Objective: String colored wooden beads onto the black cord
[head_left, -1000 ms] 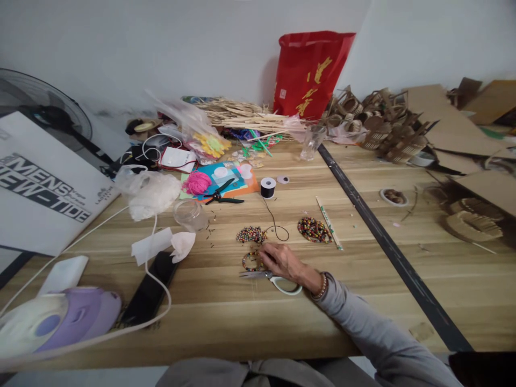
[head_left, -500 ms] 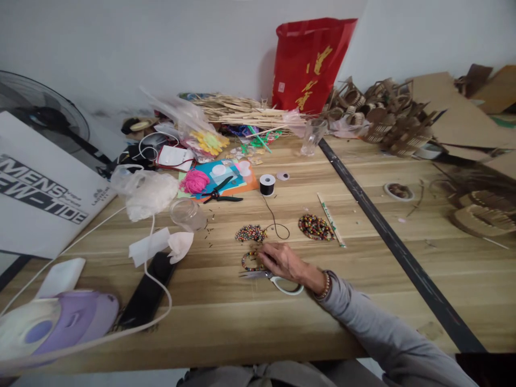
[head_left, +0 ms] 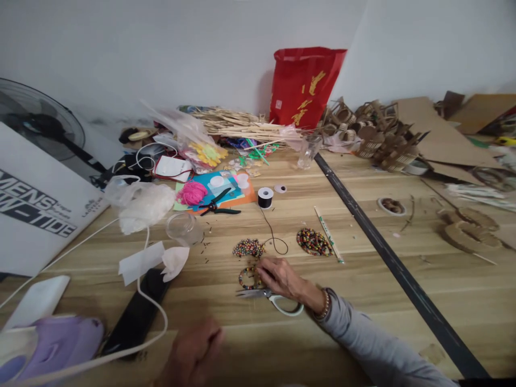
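My right hand (head_left: 282, 278) rests on the wooden table (head_left: 355, 301), fingers curled down onto a ring of coloured beads (head_left: 246, 278); whether it grips the ring I cannot see. White-handled scissors (head_left: 274, 299) lie just in front of it. A small heap of beads (head_left: 248, 248) sits beyond the ring, and a second heap (head_left: 313, 241) lies to the right. Black cord (head_left: 274, 240) runs from a spool (head_left: 265, 196) to the hand. My left hand (head_left: 192, 355) shows blurred at the bottom edge, over bare table, its fingers smeared.
Black pliers (head_left: 217, 204) and pink yarn (head_left: 192, 192) lie on coloured paper. A glass jar (head_left: 183, 228), plastic bag (head_left: 142, 201), phone (head_left: 137, 314) with white cable, and purple device (head_left: 56, 344) fill the left. Red bag (head_left: 304, 86), sticks and cardboard pieces stand at the back.
My left hand has come into view at the bottom edge. The camera has tilted down a little. My right hand stays on the bead ring.
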Demonstrator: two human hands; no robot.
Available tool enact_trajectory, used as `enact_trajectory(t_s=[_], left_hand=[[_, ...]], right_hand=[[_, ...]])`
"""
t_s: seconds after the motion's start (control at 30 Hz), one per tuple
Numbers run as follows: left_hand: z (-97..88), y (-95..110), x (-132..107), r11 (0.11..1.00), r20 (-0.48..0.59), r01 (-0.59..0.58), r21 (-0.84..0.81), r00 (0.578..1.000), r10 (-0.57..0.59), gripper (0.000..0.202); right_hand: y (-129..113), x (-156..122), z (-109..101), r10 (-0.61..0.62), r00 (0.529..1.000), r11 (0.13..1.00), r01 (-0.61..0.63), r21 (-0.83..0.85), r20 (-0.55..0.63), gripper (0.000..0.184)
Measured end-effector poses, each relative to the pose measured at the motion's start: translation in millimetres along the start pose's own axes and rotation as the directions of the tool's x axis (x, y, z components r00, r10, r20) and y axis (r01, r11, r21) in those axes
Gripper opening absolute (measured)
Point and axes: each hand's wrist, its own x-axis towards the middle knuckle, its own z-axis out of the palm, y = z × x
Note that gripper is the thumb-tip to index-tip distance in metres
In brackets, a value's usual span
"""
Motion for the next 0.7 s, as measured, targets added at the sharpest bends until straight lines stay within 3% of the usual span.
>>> enact_trajectory(t_s=[0.13, 0.27, 0.33, 0.43, 0.7], left_hand=[[28.5, -9, 77, 0.98, -0.01, 0.108, -0.165, 0.994, -0.111, 0.018], [50.0, -25, 122, 0.914, 0.189, 0.231, -0.334, 0.966, -0.175, 0.036], [54.9, -32, 130, 0.853, 0.324, 0.294, -0.432, 0.933, -0.158, 0.04], [60.1, -40, 134, 0.783, 0.421, 0.362, -0.506, 0.896, -0.142, 0.014], [68.5, -50, 135, 0.699, 0.39, 0.387, -0.601, 0.906, -0.167, 0.028]], right_hand=[[2, -1, 3, 0.029, 1.0, 0.999, -0.029, 0.02, -0.01, 0.025], [1, 1, 1, 0.055, 0.998, 0.993, -0.052, 0.104, -0.03, 0.023], [-1, 3, -1, 0.078, 0.996, 0.988, -0.072, 0.134, -0.038, 0.025], [-4, 5, -3, 0.117, 0.992, 0.98, -0.107, 0.167, -0.052, 0.027], [-1, 7, -1, 0.182, 0.98, 0.96, -0.16, 0.23, -0.079, 0.024]])
